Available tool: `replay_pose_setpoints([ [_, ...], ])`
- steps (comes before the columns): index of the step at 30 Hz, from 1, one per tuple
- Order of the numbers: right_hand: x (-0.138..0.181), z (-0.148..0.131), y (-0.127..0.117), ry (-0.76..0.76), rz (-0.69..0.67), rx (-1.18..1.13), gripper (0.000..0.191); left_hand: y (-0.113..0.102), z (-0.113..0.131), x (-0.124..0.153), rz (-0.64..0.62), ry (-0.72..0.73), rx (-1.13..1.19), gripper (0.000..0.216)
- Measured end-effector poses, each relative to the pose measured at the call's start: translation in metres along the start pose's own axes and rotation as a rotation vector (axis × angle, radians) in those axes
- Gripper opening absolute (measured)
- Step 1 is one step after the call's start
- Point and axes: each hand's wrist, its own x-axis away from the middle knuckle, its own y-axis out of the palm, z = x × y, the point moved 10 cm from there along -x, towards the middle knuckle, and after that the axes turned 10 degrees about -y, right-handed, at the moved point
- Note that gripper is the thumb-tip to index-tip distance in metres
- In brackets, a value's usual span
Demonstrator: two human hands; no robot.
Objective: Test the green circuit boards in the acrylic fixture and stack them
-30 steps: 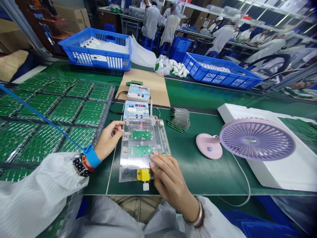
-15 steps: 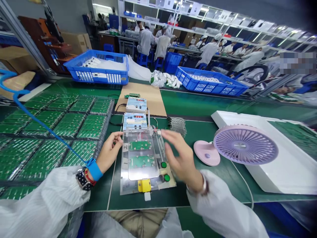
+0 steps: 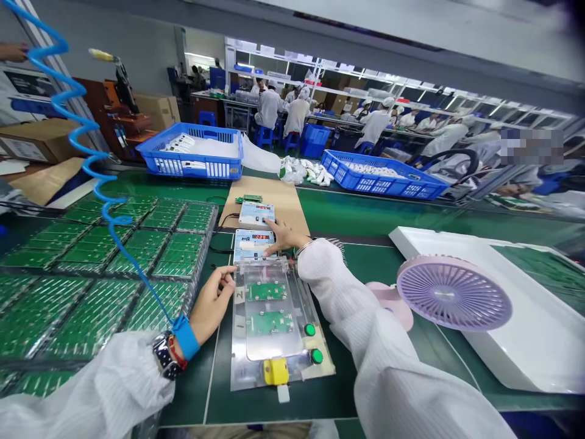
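A clear-topped test fixture [image 3: 242, 372] lies on the bench, with two green circuit boards under its cover, an upper board [image 3: 266, 291] and a lower board [image 3: 270, 323]. My left hand [image 3: 214, 308] rests at the fixture's upper left edge, fingers loosely curled and apart, nothing seen in them. Beyond the fixture are two white-and-blue meters with red digits, a near meter [image 3: 244, 247] and a far meter [image 3: 251, 213]. Over their right side my right hand [image 3: 284, 236] is spread open, a finger at the far meter's buttons and the thumb at the near one's.
Trays of green boards [image 3: 86, 244] fill the left. On the right are a pink fan [image 3: 452, 292] and a white tray [image 3: 507, 347]. Blue baskets [image 3: 196, 164] stand behind. A blue coiled cord [image 3: 91, 128] runs to my left wristband. Co-workers sit in the background.
My right hand has moved from beside the fixture, forward and left, onto the two meters. My left hand stays at the fixture's edge. The camera view has tilted upward.
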Motion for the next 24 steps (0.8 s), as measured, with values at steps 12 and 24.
replay_pose_setpoints([
  [12, -0.002, -0.002, 0.005, 0.043, -0.121, 0.080, 0.136, 0.001, -0.003, -0.001, -0.006, -0.038, 0.025, 0.033],
  [24, 0.008, -0.007, -0.012, -0.018, 0.058, 0.001, 0.114, -0.001, -0.002, -0.001, 0.000, -0.035, 0.017, 0.037],
])
